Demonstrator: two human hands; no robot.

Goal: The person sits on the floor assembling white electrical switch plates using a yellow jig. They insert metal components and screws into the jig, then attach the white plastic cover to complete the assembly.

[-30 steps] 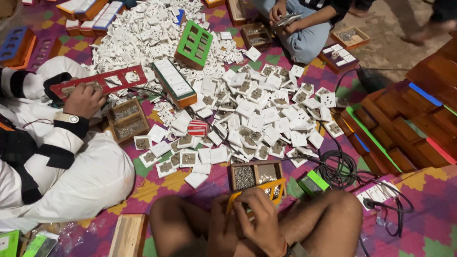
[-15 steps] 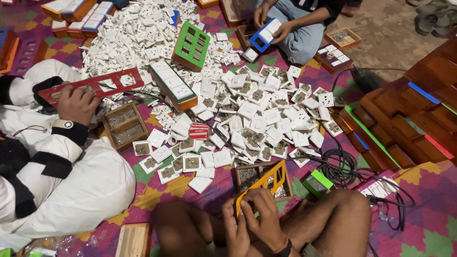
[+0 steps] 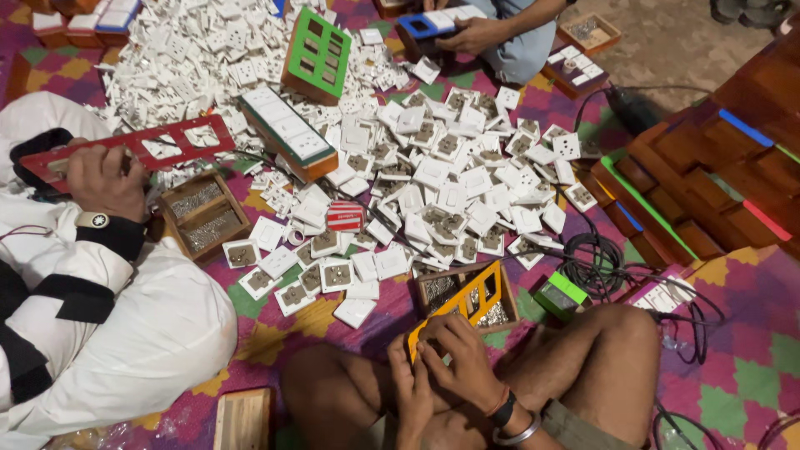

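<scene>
Both hands grip yellow plastic slotted frame point(image 3: 457, 310): left hand point(image 3: 414, 392) at lower end, right hand point(image 3: 461, 360) above. Step, I judge: fitting part into frame; next needs piece from small wooden box of metal parts point(image 3: 433, 285).

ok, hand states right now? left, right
Left hand: closed on the yellow frame's lower end.
Right hand: closed on the same frame.

Both hands point(image 3: 437, 367) meet, fingers curled, between bare knees.

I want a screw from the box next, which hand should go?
Probably the right hand: it lies closer to the wooden box, just beyond the yellow frame. The left hand sits lower and could steady the frame.
</scene>
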